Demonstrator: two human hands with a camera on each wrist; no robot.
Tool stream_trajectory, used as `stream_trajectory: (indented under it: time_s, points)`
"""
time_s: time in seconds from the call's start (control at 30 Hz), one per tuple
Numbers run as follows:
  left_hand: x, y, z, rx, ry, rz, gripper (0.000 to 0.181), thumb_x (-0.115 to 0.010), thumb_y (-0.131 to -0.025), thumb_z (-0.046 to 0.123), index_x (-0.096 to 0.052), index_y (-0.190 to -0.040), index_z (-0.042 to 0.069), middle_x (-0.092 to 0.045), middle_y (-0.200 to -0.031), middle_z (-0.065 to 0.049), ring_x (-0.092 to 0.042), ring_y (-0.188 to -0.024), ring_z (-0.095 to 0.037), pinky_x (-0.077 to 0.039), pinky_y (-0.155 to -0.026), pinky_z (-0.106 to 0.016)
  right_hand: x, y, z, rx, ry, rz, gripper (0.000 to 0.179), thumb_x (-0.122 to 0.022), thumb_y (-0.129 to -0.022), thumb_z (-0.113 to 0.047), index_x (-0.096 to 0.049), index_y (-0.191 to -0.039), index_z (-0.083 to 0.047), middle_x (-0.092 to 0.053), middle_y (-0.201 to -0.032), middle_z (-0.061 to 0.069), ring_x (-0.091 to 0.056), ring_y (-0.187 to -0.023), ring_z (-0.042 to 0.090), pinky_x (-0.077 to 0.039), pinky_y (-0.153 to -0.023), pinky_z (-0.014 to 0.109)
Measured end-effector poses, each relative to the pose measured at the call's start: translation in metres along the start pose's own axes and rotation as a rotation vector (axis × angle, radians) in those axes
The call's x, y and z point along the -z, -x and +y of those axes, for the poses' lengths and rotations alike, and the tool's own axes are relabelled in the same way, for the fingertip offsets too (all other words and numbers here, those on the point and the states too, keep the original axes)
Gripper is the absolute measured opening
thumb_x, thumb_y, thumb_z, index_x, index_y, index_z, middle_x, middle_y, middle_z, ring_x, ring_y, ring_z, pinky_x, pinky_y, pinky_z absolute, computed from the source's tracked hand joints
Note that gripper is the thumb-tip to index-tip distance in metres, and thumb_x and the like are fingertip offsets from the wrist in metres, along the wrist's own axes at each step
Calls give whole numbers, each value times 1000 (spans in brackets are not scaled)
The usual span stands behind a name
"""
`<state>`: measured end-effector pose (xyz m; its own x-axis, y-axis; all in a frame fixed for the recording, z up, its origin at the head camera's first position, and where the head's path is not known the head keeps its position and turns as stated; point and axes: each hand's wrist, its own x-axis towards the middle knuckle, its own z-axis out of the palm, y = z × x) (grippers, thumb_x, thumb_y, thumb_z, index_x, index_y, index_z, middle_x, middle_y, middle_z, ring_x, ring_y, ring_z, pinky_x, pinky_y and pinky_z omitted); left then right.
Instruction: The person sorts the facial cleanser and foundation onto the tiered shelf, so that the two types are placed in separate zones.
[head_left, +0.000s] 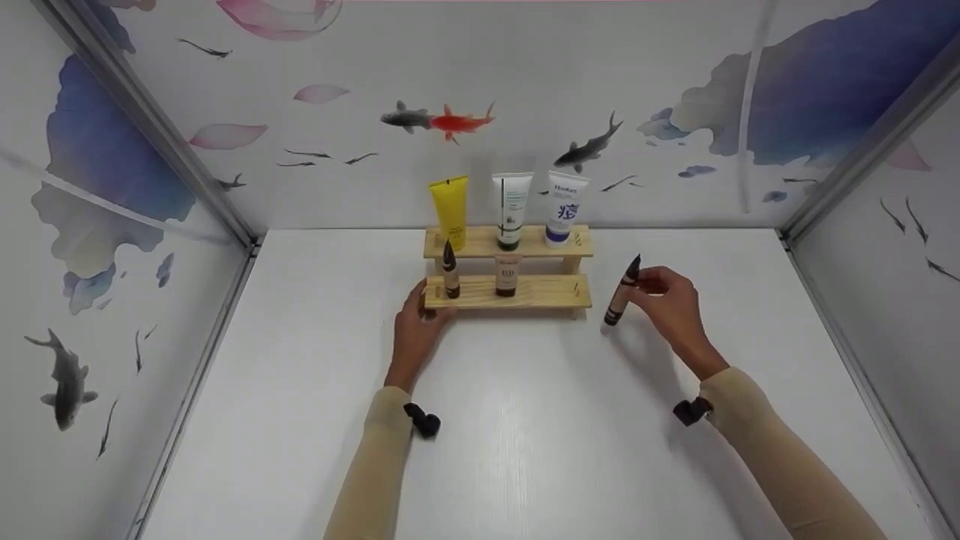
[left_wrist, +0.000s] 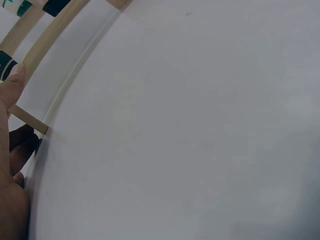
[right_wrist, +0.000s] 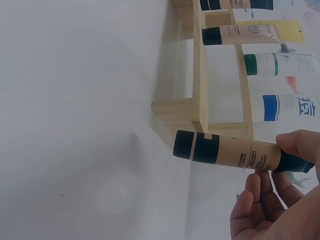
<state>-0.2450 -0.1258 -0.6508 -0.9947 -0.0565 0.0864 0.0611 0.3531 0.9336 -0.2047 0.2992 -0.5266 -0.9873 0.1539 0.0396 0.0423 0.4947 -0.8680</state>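
Observation:
My right hand (head_left: 671, 304) pinches a beige squeeze tube (right_wrist: 235, 151) near its dark crimped end. The tube tilts, its black cap down, to the right of the two-tier wooden rack (head_left: 549, 291). My left hand (head_left: 417, 330) holds the left end of the rack's lower tier, thumb on the front edge and fingers by the leg. On that tier, a similar beige and dark tube (head_left: 451, 276) stands at the left and a small pinkish BB tube (head_left: 507, 277) in the middle. The tier's right part is bare wood.
A yellow tube (head_left: 450, 212), a white tube with a green cap (head_left: 512, 206) and a white tube with a blue cap (head_left: 564, 206) stand on the upper tier. Printed walls (head_left: 337, 180) enclose the white table (head_left: 525, 435) at the back and sides.

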Motion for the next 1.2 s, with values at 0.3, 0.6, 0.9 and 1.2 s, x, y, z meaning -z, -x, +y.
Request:
stream_trajectory:
  time_s: [0.3,0.6,0.9,1.2]
  points:
    - [-1,0,-1,-12,8,-2,90,-82,-100,43,-39,-170,7,-60,-159,-14,-61,-137,-24,-49,-117,-46,-3,-7,-10,33,13,-10,36,-82,-97,-21,-75,-127,-2,-75,-122,16,-65,-113,23,-51,-92,29]
    - [0,1,0,-15,14,0,88,-82,-100,44,-40,-170,9,-60,-159,-11,-62,-132,-21,-49,-115,-45,-10,-14,-18,61,11,-37,35,-80,-99,-18,-73,-128,0,-74,-123,18,-66,-114,26,-52,-91,25]
    - [0,1,1,5,34,-2,88,-82,-101,44,-40,-170,11,-58,-161,-11,-60,-136,-22,-48,-117,-45,-20,-20,-30,65,-7,-59,36,-81,-98,-19,-73,-127,0,-74,-123,17,-65,-113,26,-52,-95,27]
    - [0,0,-3,-41,17,1,91,-83,-99,45,-41,-169,6,-63,-155,-15,-64,-133,-24,-52,-110,-46,-35,-24,-36,85,-38,-64,34,-81,-96,-14,-73,-126,0,-75,-122,16,-66,-112,26,-53,-91,27]
